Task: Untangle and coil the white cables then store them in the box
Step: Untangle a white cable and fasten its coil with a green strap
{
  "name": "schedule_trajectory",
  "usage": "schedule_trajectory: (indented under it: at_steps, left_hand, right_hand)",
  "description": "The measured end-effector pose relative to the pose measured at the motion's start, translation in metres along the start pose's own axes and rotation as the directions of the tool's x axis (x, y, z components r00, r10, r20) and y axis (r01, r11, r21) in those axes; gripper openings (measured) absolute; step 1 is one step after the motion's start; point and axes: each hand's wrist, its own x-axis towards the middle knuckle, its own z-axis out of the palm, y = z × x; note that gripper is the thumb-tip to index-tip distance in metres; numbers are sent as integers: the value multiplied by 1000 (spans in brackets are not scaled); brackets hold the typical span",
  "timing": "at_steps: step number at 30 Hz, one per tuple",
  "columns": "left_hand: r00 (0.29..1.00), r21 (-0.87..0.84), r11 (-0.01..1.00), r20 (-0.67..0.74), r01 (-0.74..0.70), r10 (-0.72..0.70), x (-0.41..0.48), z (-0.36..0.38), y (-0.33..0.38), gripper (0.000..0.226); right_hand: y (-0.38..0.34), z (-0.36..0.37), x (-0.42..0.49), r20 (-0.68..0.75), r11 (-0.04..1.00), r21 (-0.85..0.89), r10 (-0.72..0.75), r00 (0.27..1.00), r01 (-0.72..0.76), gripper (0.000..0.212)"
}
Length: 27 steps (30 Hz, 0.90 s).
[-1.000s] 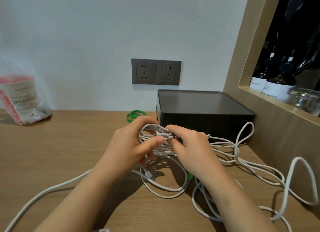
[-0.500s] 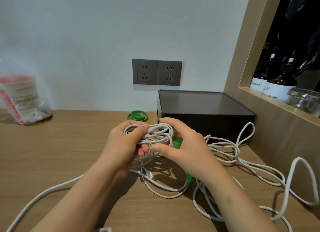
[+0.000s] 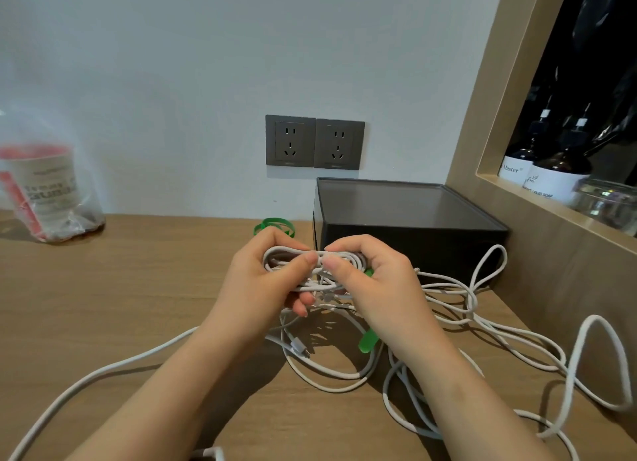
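A: Two hands up over the bench (image 3: 103, 305). Left hand (image 3: 265, 281) and right hand (image 3: 375, 288) meet on one bundle of white cables (image 3: 310, 257), lifted clear of the wood.

B: Fingers?

A: Both sets curled and closed on the bundle. Left thumb and right thumb press on its near side, tips almost touching; the other fingers (image 3: 275, 234) wrap over the top. Several strands run side by side between the hands in flat loops.

B: Rest of the cables?

A: Loose. Tangled strands hang from the bundle to the bench. One loop lies below the hands with a connector end (image 3: 299, 348) showing. More loops sprawl to the right, some arching up near the wooden side panel (image 3: 551, 271). One long strand trails off to the lower left.

B: Box?

A: Black box (image 3: 406, 226), lid on, against the wall just behind the hands. Cables are all outside it.

B: Other items?

A: Green strap (image 3: 368, 341) below the right hand, partly hidden. Green bands (image 3: 274, 223) on the bench left of the box. Two wall sockets (image 3: 314, 142) above. Plastic bag with a cup (image 3: 44, 191) far left, blurred.
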Motion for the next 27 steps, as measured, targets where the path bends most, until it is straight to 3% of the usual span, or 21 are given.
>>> schedule_trajectory:
  at_steps: [1, 3, 6, 8, 12, 20, 22, 24, 27]
  left_hand:
    - [1000, -36, 999, -25, 9, -10, 1, -1, -1, 9]
    - [997, -119, 992, -68, 32, -40, 3, -2, -1, 8]
    - [988, -204, 976, -119, 72, -97, 5, -4, 0, 10]
    - [985, -227, 969, -116, 98, -127, 6, -5, 0, 10]
    - [985, -243, 964, -108, 105, -134, 5, -3, 0, 11]
    - [977, -317, 941, -134, 118, -168, 7, -7, 4, 10]
    - [978, -309, 943, -125, 124, -169, 7, -7, 4, 9]
    - [978, -302, 945, -120, 128, -171, 6, -7, 4, 8]
    - [979, -296, 947, -119, 124, -166, 7, -9, 4, 6]
  right_hand:
    - [-2, 1, 0, 9, 999, 24, 30, 999, -31, 4]
    - [-5, -2, 2, 3, 974, 157, 163, 987, -162, 21]
    - [-4, -15, 7, 25, 822, 445, 386, 922, -357, 24]
    - [-3, -19, 8, 45, 725, 575, 434, 900, -379, 11]
    - [-4, -18, 9, 64, 631, 682, 451, 890, -369, 25]
    - [-2, -18, 8, 26, 825, 385, 437, 899, -412, 29]
    - [2, -18, 9, -63, 926, 111, 368, 928, -360, 29]
    - [6, -21, 8, -133, 947, -200, 226, 965, -250, 25]
    - [2, -38, 6, -77, 939, -274, 193, 978, -207, 24]
